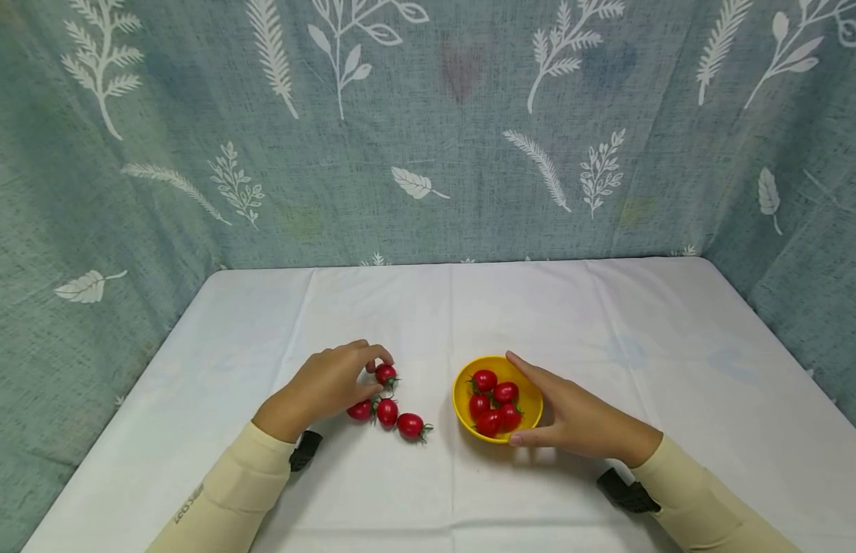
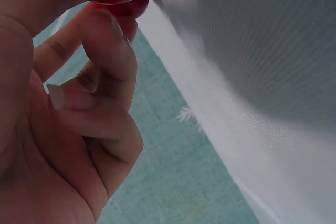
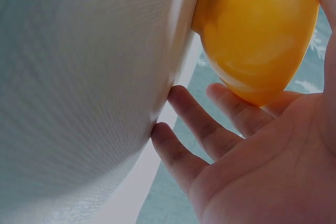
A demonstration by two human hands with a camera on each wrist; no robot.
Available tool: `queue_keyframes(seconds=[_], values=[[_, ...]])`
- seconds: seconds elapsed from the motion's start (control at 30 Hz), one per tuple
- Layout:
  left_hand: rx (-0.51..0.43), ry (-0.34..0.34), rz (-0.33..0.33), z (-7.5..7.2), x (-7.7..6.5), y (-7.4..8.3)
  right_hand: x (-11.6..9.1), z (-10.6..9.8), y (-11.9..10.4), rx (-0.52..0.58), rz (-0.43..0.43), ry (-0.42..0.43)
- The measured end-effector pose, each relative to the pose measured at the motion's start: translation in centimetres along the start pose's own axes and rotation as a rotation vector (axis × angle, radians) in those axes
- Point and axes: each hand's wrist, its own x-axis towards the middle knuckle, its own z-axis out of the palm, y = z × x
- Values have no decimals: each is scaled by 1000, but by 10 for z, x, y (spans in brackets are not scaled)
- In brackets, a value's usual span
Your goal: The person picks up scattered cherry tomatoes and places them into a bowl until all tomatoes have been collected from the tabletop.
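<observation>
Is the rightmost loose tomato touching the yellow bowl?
Apart. The head view shows it: a strip of bare white cloth lies between the rightmost loose tomato, stem included, and the yellow bowl.

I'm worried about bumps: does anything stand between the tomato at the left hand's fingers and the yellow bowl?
Nothing visible does: only white cloth lies directly between the tomato at the left hand and the yellow bowl. The rightmost loose tomato sits nearer the person, off that line.
</observation>
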Motion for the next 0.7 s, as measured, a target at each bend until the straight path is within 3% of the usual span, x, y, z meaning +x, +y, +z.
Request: queue_keyframes(seconds=[0.7], values=[[68, 63, 20, 8, 4, -3, 0, 0, 1, 9, -1, -1]])
